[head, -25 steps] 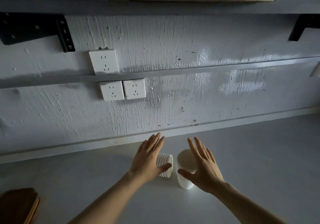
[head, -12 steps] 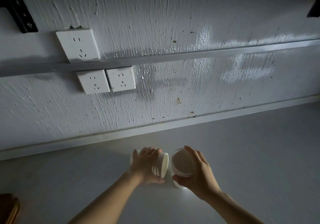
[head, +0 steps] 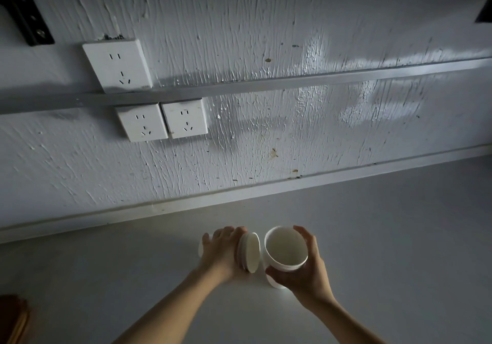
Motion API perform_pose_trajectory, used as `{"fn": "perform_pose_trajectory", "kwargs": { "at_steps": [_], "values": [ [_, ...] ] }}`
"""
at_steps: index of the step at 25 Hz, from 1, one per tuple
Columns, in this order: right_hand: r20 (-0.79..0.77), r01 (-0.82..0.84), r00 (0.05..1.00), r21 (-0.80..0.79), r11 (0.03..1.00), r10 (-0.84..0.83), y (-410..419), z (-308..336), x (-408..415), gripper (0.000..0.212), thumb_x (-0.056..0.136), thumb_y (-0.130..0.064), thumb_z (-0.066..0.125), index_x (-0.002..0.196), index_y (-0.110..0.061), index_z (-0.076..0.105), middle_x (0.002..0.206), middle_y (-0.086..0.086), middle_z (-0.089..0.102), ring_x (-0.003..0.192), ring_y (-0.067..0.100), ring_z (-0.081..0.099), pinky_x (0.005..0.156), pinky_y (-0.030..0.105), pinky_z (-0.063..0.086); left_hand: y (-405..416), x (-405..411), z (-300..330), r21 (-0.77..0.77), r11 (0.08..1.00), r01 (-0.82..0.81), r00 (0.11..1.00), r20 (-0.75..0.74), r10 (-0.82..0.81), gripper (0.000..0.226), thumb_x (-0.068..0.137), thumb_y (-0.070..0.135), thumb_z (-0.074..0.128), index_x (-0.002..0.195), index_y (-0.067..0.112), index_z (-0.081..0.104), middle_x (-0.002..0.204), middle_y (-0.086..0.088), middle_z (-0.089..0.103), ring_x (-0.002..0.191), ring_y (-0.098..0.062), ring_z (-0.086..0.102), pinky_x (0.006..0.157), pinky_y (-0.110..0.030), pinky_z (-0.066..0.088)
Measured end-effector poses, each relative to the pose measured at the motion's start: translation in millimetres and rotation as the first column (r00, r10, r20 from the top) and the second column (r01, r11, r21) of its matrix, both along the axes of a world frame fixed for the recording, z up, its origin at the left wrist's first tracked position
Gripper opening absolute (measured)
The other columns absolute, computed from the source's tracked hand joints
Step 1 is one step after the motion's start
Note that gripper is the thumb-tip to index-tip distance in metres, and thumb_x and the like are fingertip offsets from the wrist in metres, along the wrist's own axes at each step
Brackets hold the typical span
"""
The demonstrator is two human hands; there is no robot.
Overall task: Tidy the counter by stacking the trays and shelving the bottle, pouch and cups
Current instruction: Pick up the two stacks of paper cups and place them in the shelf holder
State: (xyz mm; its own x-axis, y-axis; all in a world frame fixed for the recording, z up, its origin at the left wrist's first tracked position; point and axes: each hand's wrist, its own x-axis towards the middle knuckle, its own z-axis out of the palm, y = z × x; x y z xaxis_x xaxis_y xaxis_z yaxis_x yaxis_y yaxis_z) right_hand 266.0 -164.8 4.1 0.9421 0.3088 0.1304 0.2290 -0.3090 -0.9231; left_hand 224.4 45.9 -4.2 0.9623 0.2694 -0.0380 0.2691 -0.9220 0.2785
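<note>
Two white paper cups are on the grey counter (head: 372, 237) near the wall. My left hand (head: 221, 256) is wrapped around a stack of cups lying on its side (head: 250, 252), rims pointing right, its base end showing left of my hand. My right hand (head: 306, 271) grips an upright cup (head: 285, 250) around its rim and side, its empty inside facing me. The two cups sit side by side, a small gap between them.
A brown wooden tray edge (head: 13, 319) shows at the bottom left corner. Three white wall sockets (head: 162, 120) and a grey rail (head: 292, 82) are on the textured wall. A black shelf bracket (head: 26, 16) hangs at the top left.
Both hands went from hovering open over the cups to closing on them. The view dropped, so the shelf above left the frame.
</note>
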Motion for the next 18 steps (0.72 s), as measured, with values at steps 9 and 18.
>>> {"fn": "perform_pose_trajectory", "kwargs": {
  "at_steps": [9,18],
  "values": [
    [-0.019,-0.056,0.998,0.155,0.986,0.06,-1,27,10,0.082,0.045,-0.037,0.095,0.111,-0.037,0.046,0.106,-0.005,0.065,0.092,0.005,0.068,0.076,0.028,0.055,15,-27,39,-0.806,0.59,-0.039,0.912,0.212,0.35,0.078,0.04,0.04,0.094,0.111,0.028,0.066,0.104,0.004,0.078,0.099,-0.017,0.073,0.086,-0.036,0.057],
    [0.073,-0.229,0.973,0.366,0.902,0.217,12,123,24,0.07,0.054,-0.038,0.089,0.114,-0.017,0.06,0.104,0.0,0.075,0.093,0.012,0.073,0.074,0.021,0.056,12,-36,143,-0.863,0.474,0.175,0.871,0.36,0.334,0.064,0.06,0.048,0.081,0.115,0.018,0.068,0.108,0.003,0.079,0.103,-0.014,0.073,0.078,-0.019,0.056]
  ]
}}
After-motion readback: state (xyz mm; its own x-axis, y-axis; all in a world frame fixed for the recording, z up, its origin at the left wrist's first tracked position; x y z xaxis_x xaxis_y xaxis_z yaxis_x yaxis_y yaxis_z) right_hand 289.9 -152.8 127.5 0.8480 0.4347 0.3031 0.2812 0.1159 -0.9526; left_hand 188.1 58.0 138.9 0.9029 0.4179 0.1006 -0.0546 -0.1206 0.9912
